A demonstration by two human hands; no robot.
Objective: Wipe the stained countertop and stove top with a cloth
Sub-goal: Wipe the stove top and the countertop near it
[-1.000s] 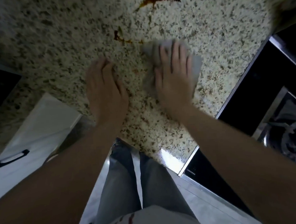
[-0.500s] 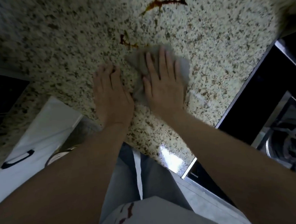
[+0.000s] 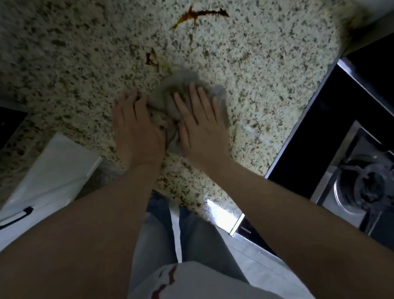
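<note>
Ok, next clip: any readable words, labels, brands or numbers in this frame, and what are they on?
Nothing can be read.
Stove front panel: a small light marking near its corner, too small and blurred to read.
White shirt: dark red strokes, possibly a print, not legible as letters.
Countertop, cloth, cabinet door: no text.

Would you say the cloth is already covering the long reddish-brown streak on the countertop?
No, the streak lies bare, well beyond the cloth.

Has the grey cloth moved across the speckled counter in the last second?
Yes. The grey cloth has slid leftward, away from the black stove top, and now sits just below the small dark red stain.
</note>
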